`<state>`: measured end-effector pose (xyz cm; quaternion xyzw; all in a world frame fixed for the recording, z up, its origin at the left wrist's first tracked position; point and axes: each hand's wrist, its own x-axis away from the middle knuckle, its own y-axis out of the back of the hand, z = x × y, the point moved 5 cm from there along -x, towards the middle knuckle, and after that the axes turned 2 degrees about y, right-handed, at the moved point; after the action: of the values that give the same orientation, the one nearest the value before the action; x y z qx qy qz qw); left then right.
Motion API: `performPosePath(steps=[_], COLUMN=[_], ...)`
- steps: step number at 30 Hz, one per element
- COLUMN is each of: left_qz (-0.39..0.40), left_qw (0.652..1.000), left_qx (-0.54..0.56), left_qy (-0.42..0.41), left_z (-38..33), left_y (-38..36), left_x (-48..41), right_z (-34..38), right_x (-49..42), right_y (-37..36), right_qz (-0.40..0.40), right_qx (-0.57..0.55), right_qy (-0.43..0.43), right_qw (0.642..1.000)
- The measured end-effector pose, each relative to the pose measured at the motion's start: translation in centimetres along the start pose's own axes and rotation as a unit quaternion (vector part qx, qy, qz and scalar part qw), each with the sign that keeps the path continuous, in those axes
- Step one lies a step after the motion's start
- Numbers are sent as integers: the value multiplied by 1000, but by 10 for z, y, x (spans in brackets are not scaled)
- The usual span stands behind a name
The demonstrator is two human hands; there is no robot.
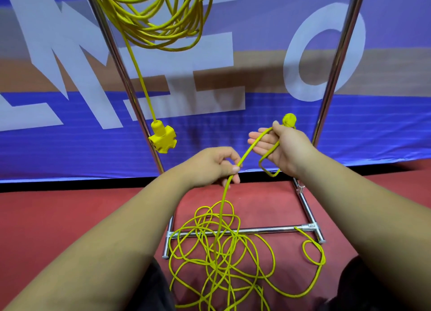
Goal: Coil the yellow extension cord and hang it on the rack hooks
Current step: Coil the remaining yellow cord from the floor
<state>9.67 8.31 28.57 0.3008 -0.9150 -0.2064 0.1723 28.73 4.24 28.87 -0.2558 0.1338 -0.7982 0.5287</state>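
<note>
Left hand: thumb and forefinger pinched on the cord, other fingers curled beneath, grasp held above the rear edge of the red floor. Right hand: raised a little higher and just to the right, palm turned left, fingers held out almost straight, thumb pressing the cord across the palm. Plug standing clear above that thumb. Small slack loop hanging below the heel of the same hand. Taut run of cord sloping from the right palm down through the left pinch, then dropping near-vertical to the floor.

Bulk of the cord: loose tangle of overlapping loops on the floor, lying across and in front of the bottom crossbar of the chrome rack. One separate small loop beside the right front foot of the rack base.

Coil: several yellow turns hung high near the left upright, top cut off by the frame, hook not in view. Single strand falling from it alongside that upright to a three-way socket block, hanging free, about level with the hands, left of the left hand and apart from it. Link between hung coil and floor tangle: cannot tell from this view, possibly one cord.

Blue banner with large pale letters behind the rack, lower edge meeting the rear edge of the floor.
</note>
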Motion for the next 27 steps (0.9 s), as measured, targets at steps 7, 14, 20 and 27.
performPosePath(steps=[7, 14, 20, 27], left_qz=[-96, 242, 444, 116], left_qw=[995, 967, 873, 919], left_qx=[22, -7, -57, -332], left_qy=[-16, 75, 194, 179], left_z=[-21, 17, 71, 74], left_y=[-4, -47, -98, -115], left_x=[0, -1, 14, -16], right_z=[-16, 11, 27, 36], right_x=[3, -10, -13, 2], right_y=[-10, -2, 9, 4], right_qz=[58, 25, 59, 121], right_qx=[48, -32, -26, -2], right_qy=[-62, -59, -81, -74], right_qw=[995, 997, 995, 990])
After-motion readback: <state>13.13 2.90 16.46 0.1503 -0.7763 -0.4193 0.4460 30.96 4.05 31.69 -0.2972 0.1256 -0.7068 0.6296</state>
